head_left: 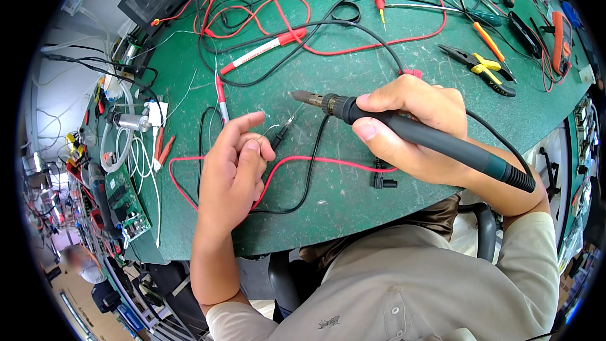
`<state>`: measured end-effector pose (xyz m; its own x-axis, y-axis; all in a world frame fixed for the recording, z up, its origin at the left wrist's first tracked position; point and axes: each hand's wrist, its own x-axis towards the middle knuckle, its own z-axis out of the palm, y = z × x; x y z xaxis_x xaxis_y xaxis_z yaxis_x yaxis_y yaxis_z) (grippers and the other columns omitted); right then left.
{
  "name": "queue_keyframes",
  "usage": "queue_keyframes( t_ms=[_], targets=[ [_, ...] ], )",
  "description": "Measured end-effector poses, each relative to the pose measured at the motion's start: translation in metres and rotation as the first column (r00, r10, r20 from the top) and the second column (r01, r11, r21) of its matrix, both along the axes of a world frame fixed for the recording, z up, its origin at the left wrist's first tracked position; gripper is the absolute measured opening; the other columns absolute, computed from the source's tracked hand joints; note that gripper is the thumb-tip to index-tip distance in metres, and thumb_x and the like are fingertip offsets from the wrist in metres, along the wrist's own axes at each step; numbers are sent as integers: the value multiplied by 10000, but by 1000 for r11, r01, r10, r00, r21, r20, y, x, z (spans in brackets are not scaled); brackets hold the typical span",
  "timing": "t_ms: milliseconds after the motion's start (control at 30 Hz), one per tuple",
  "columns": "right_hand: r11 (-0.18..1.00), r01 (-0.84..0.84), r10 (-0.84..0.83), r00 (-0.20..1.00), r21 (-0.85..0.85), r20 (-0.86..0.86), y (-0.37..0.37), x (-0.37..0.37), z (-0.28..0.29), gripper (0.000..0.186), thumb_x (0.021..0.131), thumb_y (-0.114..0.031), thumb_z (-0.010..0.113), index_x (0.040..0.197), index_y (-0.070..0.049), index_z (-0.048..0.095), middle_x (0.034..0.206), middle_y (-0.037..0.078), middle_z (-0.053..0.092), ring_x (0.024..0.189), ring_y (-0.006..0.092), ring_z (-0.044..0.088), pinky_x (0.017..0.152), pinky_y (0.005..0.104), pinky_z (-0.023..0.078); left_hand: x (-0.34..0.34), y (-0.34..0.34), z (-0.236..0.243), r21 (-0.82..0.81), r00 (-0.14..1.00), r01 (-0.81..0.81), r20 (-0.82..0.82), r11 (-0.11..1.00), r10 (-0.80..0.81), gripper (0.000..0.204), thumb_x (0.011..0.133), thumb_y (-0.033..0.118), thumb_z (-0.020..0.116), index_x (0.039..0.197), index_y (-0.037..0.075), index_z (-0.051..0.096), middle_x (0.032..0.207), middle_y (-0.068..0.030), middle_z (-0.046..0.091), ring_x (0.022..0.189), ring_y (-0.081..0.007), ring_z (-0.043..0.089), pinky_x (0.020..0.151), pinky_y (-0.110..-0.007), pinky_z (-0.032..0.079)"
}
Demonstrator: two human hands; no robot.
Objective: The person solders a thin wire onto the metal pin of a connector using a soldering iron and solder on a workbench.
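Right hand (pixel 420 127): soldering iron (pixel 442 143) | white-red marker (pixel 257 53): printed lettering | shirt (pixel 372 284): dark emblem (pixel 329 322)

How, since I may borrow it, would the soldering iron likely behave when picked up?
The soldering iron is probably stiff, given its straight, thick handle. Its black cord looks flexible, since it curves, and may drag. The handle's rounded shape suggests it could roll if laid down.

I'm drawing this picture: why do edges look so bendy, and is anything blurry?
Head view: the fisheye lens bends straight edges toward the picture's rim; head view again: the soldering iron in the right hand looks fairly sharp, but the person at lower left has a blurry patch.
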<state>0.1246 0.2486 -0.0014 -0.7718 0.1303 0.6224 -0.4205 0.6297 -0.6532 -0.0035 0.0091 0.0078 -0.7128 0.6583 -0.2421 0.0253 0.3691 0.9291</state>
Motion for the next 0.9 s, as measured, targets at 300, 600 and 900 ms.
queue_keyframes(
  t_ms=[300, 600, 900],
  targets=[
    [1000, 14, -14, 1000, 4, -9, 0, 0, -1, 196, 823, -86, 773, 955, 0, 656, 757, 99, 697, 572, 158, 670, 512, 257, 489, -7, -4, -7, 5, 999, 22, -43, 1000, -22, 137, 1052, 89, 444, 1124, -14, 499, 805, -68, 590, 537, -22, 410, 413, -187, 405],
    [1000, 17, -17, 1000, 11, -9, 0, 0, 0, 191, 830, -84, 767, 956, 5, 655, 762, 103, 699, 577, 166, 673, 522, 259, 498, -1, -1, -11, -28, 989, -29, -144, 999, 24, 133, 1064, 142, 447, 1083, 14, 479, 712, -60, 598, 484, -10, 385, 388, -181, 327],
    [1000, 18, -18, 1000, 3, 10, 0, 1, 2, 189, 830, -76, 769, 957, 9, 659, 776, 112, 702, 585, 164, 672, 531, 260, 500, -7, -2, -20, -15, 976, -66, -209, 998, 61, 150, 1027, 131, 510, 913, 47, 458, 646, -46, 587, 467, -9, 371, 399, -195, 278]
  ],
)
